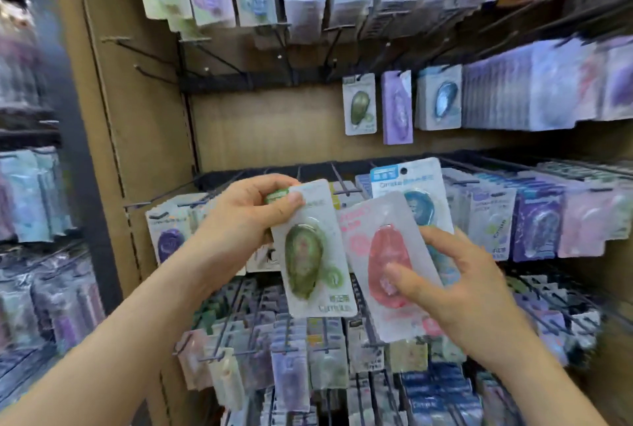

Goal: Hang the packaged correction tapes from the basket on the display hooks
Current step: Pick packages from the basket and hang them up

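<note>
My left grip (251, 216) pinches the green pack (315, 254) at its top edge, thumb across the front of the card and fingers curled behind. From that pinch the pack hangs downward. Its long axis is near upright, with the bottom leaning a little to the right. The thumb covers the hanging hole, so I cannot see it.

The pack is a pale card under a clear blister, with an olive, egg-shaped tape body inside and a green header strip.

Just right of the green pack, its edge close against it, is the pink pack (387, 264). My right grip (459, 285) holds it, thumb on the blister. A blue pack (409, 186) is fanned out behind it in the same grip.

Up and to the right of the green pack, a matching green pack on a hook (359, 105) hangs alone, and I judge that to be the target. The left grip holds the green pack, though the right grip is nearer to that hook. Up and to the left of the green pack stand bare hooks (154, 73). No basket is in view.
</note>
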### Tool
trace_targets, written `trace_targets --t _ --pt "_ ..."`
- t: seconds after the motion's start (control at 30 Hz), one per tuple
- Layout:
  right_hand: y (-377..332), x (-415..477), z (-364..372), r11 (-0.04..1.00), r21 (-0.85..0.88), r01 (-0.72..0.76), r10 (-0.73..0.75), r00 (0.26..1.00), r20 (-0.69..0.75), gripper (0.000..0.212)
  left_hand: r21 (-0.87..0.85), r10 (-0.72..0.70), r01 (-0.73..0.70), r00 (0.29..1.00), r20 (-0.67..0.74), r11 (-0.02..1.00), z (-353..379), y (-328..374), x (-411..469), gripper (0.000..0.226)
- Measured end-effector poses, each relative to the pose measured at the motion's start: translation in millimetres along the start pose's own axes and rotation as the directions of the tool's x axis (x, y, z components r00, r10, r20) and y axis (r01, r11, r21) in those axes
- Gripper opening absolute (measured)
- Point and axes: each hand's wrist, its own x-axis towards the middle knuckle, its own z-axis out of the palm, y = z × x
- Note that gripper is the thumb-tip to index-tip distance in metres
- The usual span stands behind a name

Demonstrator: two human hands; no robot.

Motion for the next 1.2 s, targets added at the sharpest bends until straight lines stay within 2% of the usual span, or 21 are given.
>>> trace_targets --t 0.13,0.23,0.4,0.47,0.57,0.67,0.8,0.97,1.07,1.2 --pt "-9 11 13 1.000 0.022 0.015 -0.013 0.996 -0.089 0.018 0.055 0.081 -0.082 0.997 0.019 0.995 15 9 24 0.005" --pt "-21 27 21 0.989 0.146 0.011 0.003 0.995 -0.101 0.024 0.075 0.198 -0.192 0.976 -0.087 0.979 29 18 37 0.011" --pt "-37 55 24 0.969 0.246 0.002 0.030 0.992 -0.125 0.027 -0.066 0.261 -0.280 0.943 -0.204 0.958 41 33 51 0.031" --pt "-37 66 19 0.977 0.213 0.027 0.012 0.984 -0.176 0.024 -0.122 0.225 -0.241 0.965 -0.136 0.963 38 33 51 0.039" --pt "-34 82 7 0.983 0.182 0.029 0.012 0.976 -0.218 0.023 -0.132 0.214 -0.204 0.975 0.064 0.970 36 25 50 0.044" --pt "-28 96 -5 0.995 0.103 -0.001 0.021 0.980 -0.196 0.023 -0.093 0.204 -0.193 0.971 0.127 0.977 36 21 63 0.046" --pt "-12 115 -32 0.995 0.103 -0.016 0.036 0.981 -0.191 0.018 0.012 0.151 -0.160 0.953 0.262 0.987 45 30 84 0.062" --pt "1 151 -65 0.980 0.198 -0.006 0.039 0.986 -0.162 0.016 0.091 0.283 -0.287 0.958 0.053 0.954 77 35 116 0.055" --pt "12 173 -73 0.984 0.175 -0.002 0.027 0.990 -0.139 0.020 0.118 0.332 -0.325 0.942 -0.046 0.938 91 29 132 0.047" --pt "22 196 -75 0.972 0.235 -0.022 0.040 0.997 -0.072 0.016 0.196 0.434 -0.401 0.884 -0.175 0.895 106 19 146 0.040"
